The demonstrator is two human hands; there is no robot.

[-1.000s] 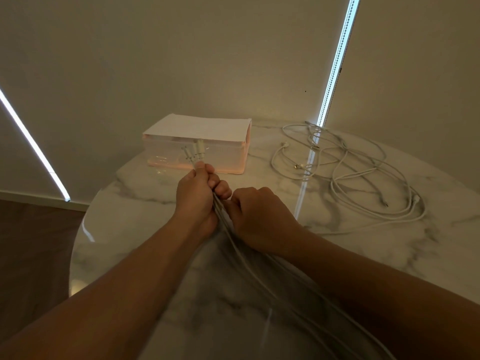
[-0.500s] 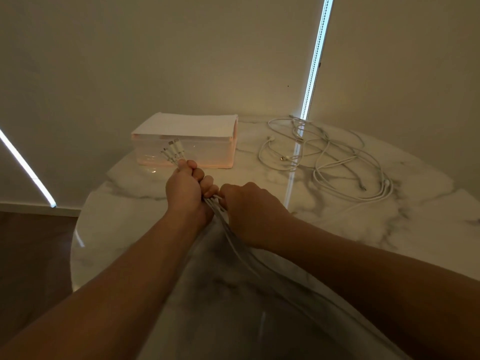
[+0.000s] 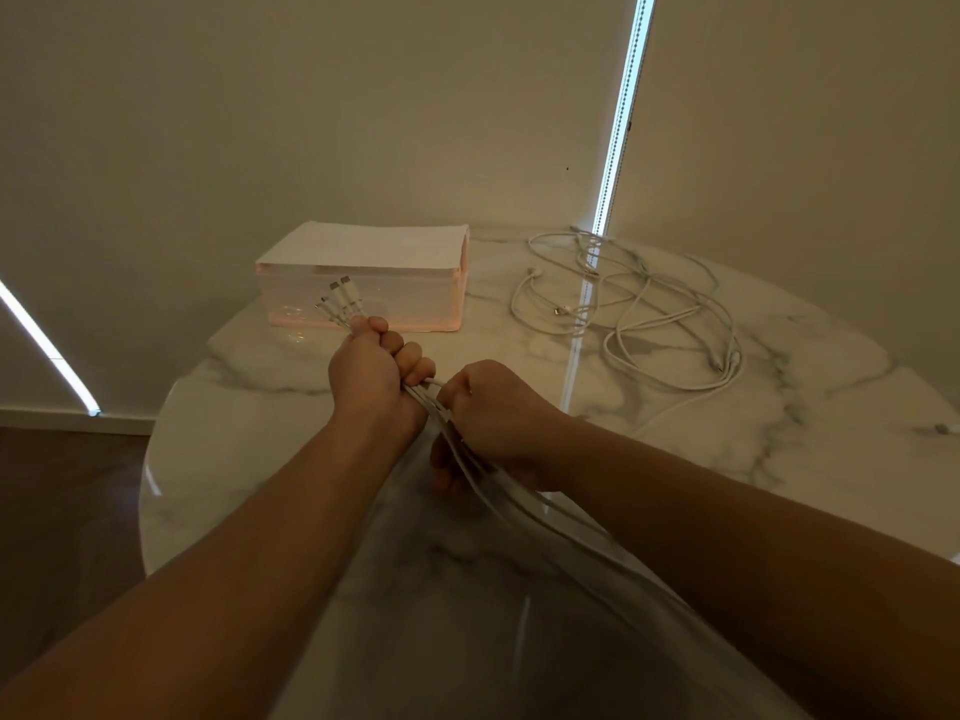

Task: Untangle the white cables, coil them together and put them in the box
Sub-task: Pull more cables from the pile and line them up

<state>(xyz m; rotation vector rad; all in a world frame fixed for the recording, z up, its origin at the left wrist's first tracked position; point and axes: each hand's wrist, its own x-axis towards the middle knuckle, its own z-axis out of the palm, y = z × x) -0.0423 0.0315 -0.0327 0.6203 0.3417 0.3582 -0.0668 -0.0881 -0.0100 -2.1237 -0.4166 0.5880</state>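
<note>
White cable fills both fists on my feed. The left hand is curled tight round a bundle of white cables, knuckles up, with several plug ends fanning out past the thumb side toward the far edge. The right hand sits just beside it, nearly touching, fingers closed over the same bundle a little lower down. From there the strands run back toward the camera between the two forearms and blur out near the bottom edge; I cannot count them. Both hands are over a round marble table. Just beyond the left hand stands the box, translucent with a pinkish tint, and the plug ends overlap its near wall from this angle; I cannot tell whether they touch it. A pale sheet lies across its top. To the right of the box, well apart from the hands, a loose tangle of more white cable sprawls on the marble, one strand trailing toward the right forearm. A bright light strip runs up the wall behind it. Dark floor shows at left.
</note>
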